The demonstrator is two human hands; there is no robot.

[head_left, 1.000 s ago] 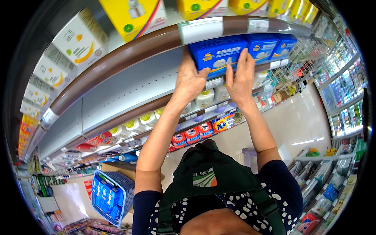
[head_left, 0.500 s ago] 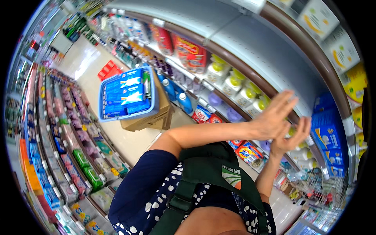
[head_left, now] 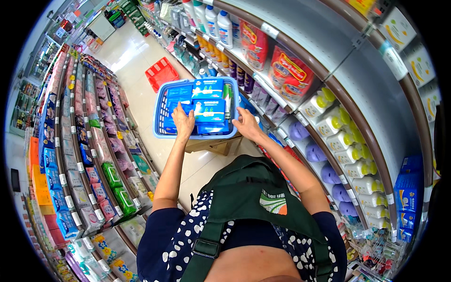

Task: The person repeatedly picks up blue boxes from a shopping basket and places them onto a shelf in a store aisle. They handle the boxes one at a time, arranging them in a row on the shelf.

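Note:
A light blue plastic basket [head_left: 158, 123] stands ahead of me on a brown cardboard box [head_left: 217, 146]. It is filled with flat blue boxes [head_left: 209, 111], some with a white band, and a green-and-white item [head_left: 228, 97] sits along its right side. My left hand [head_left: 183, 121] reaches over the near left part of the basket, fingers stretched out at the blue boxes; it appears to touch them but lifts none. Beside the basket's right rim is my right hand [head_left: 247, 124], fingers apart and slightly bent, holding nothing. Whether it touches the rim, I cannot tell.
Shelves on the right carry white bottles with yellow-green caps [head_left: 340, 141], purple containers [head_left: 315, 152] and red bags [head_left: 290, 75]. More blue boxes [head_left: 406, 199] are stacked at the far right. Packed shelves [head_left: 94, 155] line the left. A red basket [head_left: 161, 74] lies on the floor beyond.
Both hands have left the right-hand shelf, where they were close together, and are now apart at the blue basket. My view has turned toward the basket.

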